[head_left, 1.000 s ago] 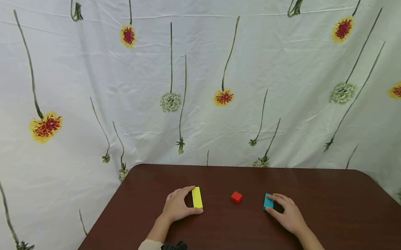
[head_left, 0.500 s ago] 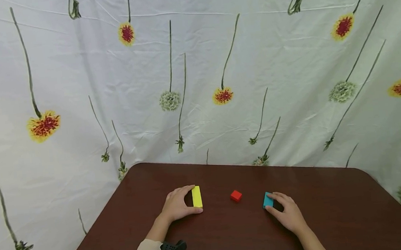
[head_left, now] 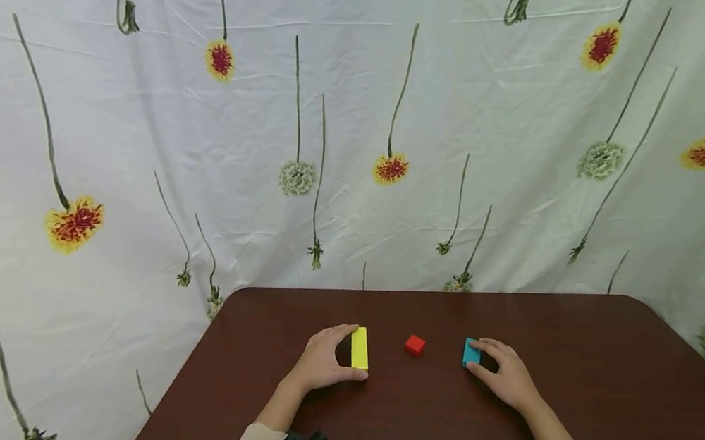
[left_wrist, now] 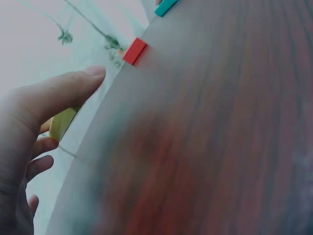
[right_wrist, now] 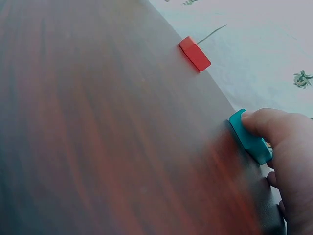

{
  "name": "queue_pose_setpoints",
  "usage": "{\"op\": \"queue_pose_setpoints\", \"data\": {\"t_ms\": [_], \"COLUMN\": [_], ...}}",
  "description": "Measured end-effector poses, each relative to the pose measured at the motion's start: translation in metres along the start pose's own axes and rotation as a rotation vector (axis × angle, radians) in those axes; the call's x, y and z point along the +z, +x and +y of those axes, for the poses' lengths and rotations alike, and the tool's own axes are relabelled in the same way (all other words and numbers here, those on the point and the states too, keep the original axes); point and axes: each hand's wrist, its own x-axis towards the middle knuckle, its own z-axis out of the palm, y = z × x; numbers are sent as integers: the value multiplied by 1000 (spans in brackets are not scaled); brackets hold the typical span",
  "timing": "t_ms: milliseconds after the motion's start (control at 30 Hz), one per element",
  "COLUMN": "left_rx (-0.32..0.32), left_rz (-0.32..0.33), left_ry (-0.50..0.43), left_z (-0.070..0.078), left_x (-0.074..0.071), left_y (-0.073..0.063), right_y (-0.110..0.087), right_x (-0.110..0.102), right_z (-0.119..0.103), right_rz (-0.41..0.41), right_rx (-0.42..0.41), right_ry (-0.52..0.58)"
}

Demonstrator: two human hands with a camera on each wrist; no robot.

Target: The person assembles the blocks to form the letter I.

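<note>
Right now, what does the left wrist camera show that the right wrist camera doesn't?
Only the left wrist view shows the yellow block, held in the left hand.

Only the right wrist view plainly shows the right hand, gripping the blue block; the left view has at most a sliver of skin by that block.

Both share the red block, the blue block (cut off in the left view), the wood-grained table and the flowered cloth.

Block (head_left: 415, 345) between two other blocks (head_left: 359, 349) (head_left: 470, 352)
</note>
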Motion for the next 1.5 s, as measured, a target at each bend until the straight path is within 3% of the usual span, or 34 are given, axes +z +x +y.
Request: {"op": "queue_pose_setpoints", "data": {"t_ms": [300,500,733,900,1367,1500], "left_rx": [11,20,55,33,24,50], "left_rz": [-23,-35,-65,-79,-123,-130], "left_ry": [-57,-147,-170,-201,-191,-168], "left_z": [10,17,29,38,68,77], "left_x": [1,7,16,22,36,40], "left_y": [5,3,4,3,-9,-13], "right_y": [1,0,0,0,0,0], "right_x": [-1,-2,-2,1,1,2], "right_z": [0,0,0,1,2,2], "right_rz": [7,4,15,35,26,28], "right_rx": [-9,-12,-18,-31,-23,-23], "right_ry": [-13,-11,-11,-4,10,13]}}
